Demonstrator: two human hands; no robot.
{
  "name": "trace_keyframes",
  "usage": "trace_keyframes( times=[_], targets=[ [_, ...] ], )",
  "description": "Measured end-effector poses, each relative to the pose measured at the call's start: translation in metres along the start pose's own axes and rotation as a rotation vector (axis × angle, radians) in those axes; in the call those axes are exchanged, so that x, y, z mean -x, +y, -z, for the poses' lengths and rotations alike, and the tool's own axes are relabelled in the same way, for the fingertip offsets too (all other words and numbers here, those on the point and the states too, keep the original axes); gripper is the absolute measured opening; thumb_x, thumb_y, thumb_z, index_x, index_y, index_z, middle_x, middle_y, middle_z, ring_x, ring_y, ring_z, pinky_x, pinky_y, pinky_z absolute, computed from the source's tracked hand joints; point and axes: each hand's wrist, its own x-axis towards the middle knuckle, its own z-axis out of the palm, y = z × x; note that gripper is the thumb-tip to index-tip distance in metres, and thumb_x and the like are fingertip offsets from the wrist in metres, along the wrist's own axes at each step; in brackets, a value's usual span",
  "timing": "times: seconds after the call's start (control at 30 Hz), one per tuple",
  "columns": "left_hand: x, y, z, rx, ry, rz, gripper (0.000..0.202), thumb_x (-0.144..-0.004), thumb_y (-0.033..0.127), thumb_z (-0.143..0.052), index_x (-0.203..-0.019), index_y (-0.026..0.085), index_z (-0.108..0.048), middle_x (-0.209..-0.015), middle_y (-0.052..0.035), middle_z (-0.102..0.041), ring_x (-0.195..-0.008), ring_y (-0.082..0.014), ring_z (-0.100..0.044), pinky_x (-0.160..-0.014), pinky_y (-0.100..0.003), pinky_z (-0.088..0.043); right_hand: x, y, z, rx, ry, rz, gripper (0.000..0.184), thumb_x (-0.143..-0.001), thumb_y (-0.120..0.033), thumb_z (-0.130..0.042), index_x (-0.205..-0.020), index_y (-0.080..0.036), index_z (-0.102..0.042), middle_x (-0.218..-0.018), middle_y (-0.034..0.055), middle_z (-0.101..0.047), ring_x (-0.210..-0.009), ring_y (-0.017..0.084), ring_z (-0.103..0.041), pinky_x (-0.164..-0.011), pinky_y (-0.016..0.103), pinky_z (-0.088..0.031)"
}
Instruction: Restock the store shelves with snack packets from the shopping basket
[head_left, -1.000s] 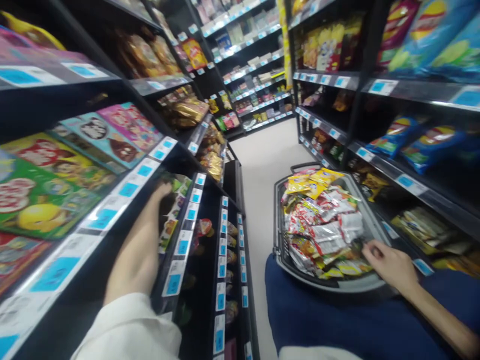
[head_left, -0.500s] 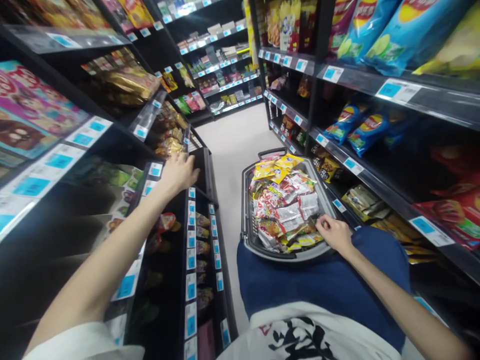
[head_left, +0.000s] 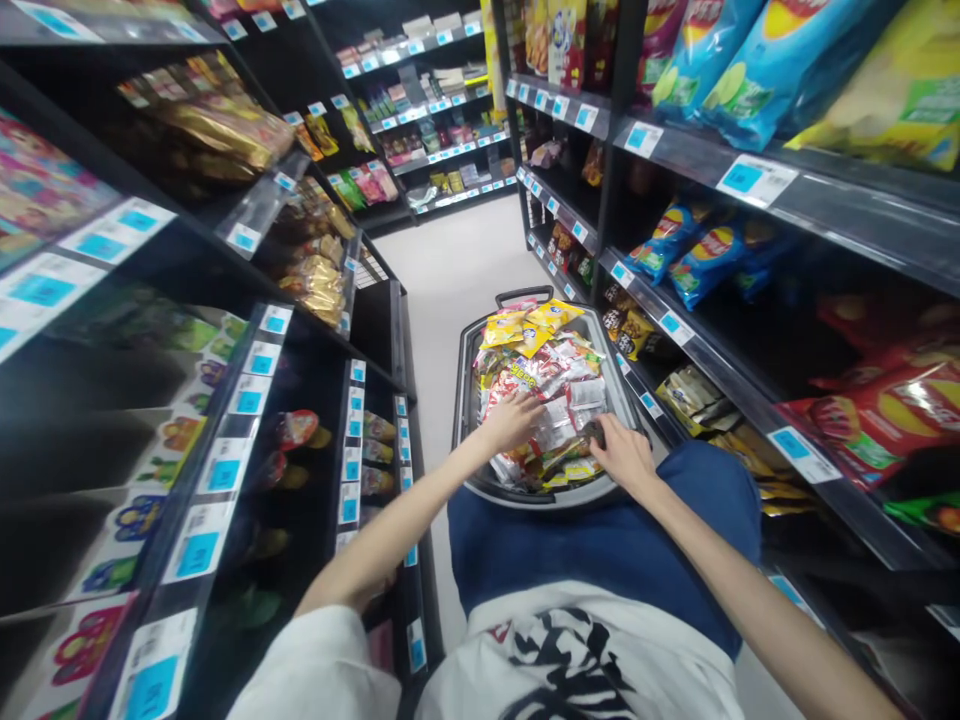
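A grey shopping basket [head_left: 469, 375] rests on my lap in a shop aisle, heaped with snack packets [head_left: 551, 385], yellow ones at the far end and red and silver ones nearer. My left hand [head_left: 512, 420] lies on the packets in the middle of the basket, fingers curled down onto them. My right hand [head_left: 622, 455] is at the near right rim of the basket, fingers bent onto the packets there. Whether either hand grips a packet is hidden.
Black shelves with blue price tags line both sides. The left shelves [head_left: 247, 400] hold boxed sweets and small packets. The right shelves [head_left: 750, 190] hold blue, yellow and red crisp bags. The pale floor [head_left: 442, 270] runs ahead to more shelves at the aisle's end.
My left hand has come off the left shelf edge and swung right onto the packets in the basket. My right hand has shifted slightly left along the basket's near rim.
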Motion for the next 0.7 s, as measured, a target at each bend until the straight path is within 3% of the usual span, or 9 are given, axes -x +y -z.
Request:
trace_keyframes(
  times=[0.07, 0.17, 0.27, 0.37, 0.43, 0.5, 0.63, 0.7],
  targets=[
    [-0.002, 0.015, -0.027, 0.047, 0.075, 0.065, 0.051, -0.093, 0.034, -0.061, -0.139, 0.016, -0.055, -0.141, -0.016, -0.054, -0.133, -0.0322, -0.046, -0.112, -0.045, -0.041, -0.004, -0.004, 0.003, 0.116, -0.031, 0.024, 0.051, -0.095, -0.033, -0.053, -0.143, -0.017, -0.048, -0.143, 0.0158, -0.056, -0.087, 0.023, -0.069, -0.067, 0.03, -0.047],
    [0.001, 0.026, -0.058, 0.109, 0.178, 0.172, 0.061, -0.091, 0.037, -0.064, -0.145, 0.014, -0.049, -0.148, -0.0166, -0.047, -0.135, -0.0333, -0.041, -0.116, -0.047, -0.038, -0.014, -0.012, 0.004, 0.249, -0.101, 0.007, 0.071, -0.098, -0.048, -0.049, -0.157, -0.012, -0.031, -0.16, 0.0265, -0.033, -0.091, 0.028, -0.07, -0.069, 0.036, -0.052],
    [0.005, 0.027, -0.077, 0.169, 0.238, 0.224, 0.068, -0.088, 0.044, -0.068, -0.148, 0.019, -0.046, -0.151, -0.0134, -0.045, -0.136, -0.0332, -0.039, -0.117, -0.049, -0.037, -0.026, -0.021, 0.001, 0.285, -0.153, -0.059, 0.078, -0.1, -0.058, -0.038, -0.159, -0.007, -0.027, -0.159, 0.0305, -0.032, -0.087, 0.032, -0.071, -0.069, 0.04, -0.054],
    [0.007, 0.026, -0.085, 0.251, 0.273, 0.226, 0.081, -0.079, 0.045, -0.078, -0.15, 0.023, -0.045, -0.154, -0.0114, -0.042, -0.138, -0.0347, -0.037, -0.118, -0.051, -0.034, -0.033, -0.026, -0.003, 0.251, -0.13, -0.098, 0.062, -0.103, -0.047, -0.034, -0.152, -0.009, -0.041, -0.156, 0.0278, -0.04, -0.085, 0.031, -0.071, -0.07, 0.039, -0.052],
    [0.008, 0.027, -0.088, 0.302, 0.287, 0.226, 0.089, -0.072, 0.042, -0.084, -0.15, 0.023, -0.045, -0.155, -0.0119, -0.041, -0.139, -0.0358, -0.035, -0.118, -0.052, -0.032, -0.035, -0.023, -0.005, 0.169, -0.063, -0.127, 0.049, -0.104, -0.038, -0.03, -0.139, -0.012, -0.055, -0.144, 0.024, -0.056, -0.084, 0.028, -0.07, -0.071, 0.036, -0.05],
    [0.009, 0.028, -0.088, 0.324, 0.29, 0.229, 0.096, -0.066, 0.036, -0.088, -0.15, 0.023, -0.044, -0.154, -0.0129, -0.04, -0.139, -0.0366, -0.033, -0.117, -0.053, -0.031, -0.035, -0.015, -0.004, 0.027, 0.09, -0.208, 0.046, -0.105, -0.036, -0.027, -0.121, -0.013, -0.063, -0.117, 0.02, -0.069, -0.084, 0.026, -0.068, -0.073, 0.034, -0.047],
    [0.011, 0.029, -0.09, 0.315, 0.275, 0.202, 0.101, -0.06, 0.023, -0.085, -0.152, 0.023, -0.042, -0.153, -0.0158, -0.039, -0.14, -0.0388, -0.031, -0.116, -0.056, -0.029, -0.028, 0.009, -0.002, -0.416, 0.482, -0.383, 0.047, -0.103, -0.053, -0.033, -0.095, -0.016, -0.061, -0.08, 0.009, -0.065, -0.072, 0.021, -0.057, -0.069, 0.031, -0.041],
    [0.012, 0.029, -0.091, 0.305, 0.267, 0.186, 0.097, -0.062, 0.014, -0.077, -0.152, 0.023, -0.043, -0.152, -0.0174, -0.037, -0.14, -0.0387, -0.033, -0.114, -0.056, -0.03, -0.022, 0.019, -0.004, -0.627, 0.528, -0.369, 0.046, -0.099, -0.06, -0.04, -0.088, -0.018, -0.058, -0.072, 0.0029, -0.058, -0.065, 0.018, -0.051, -0.064, 0.029, -0.039]
  ],
)
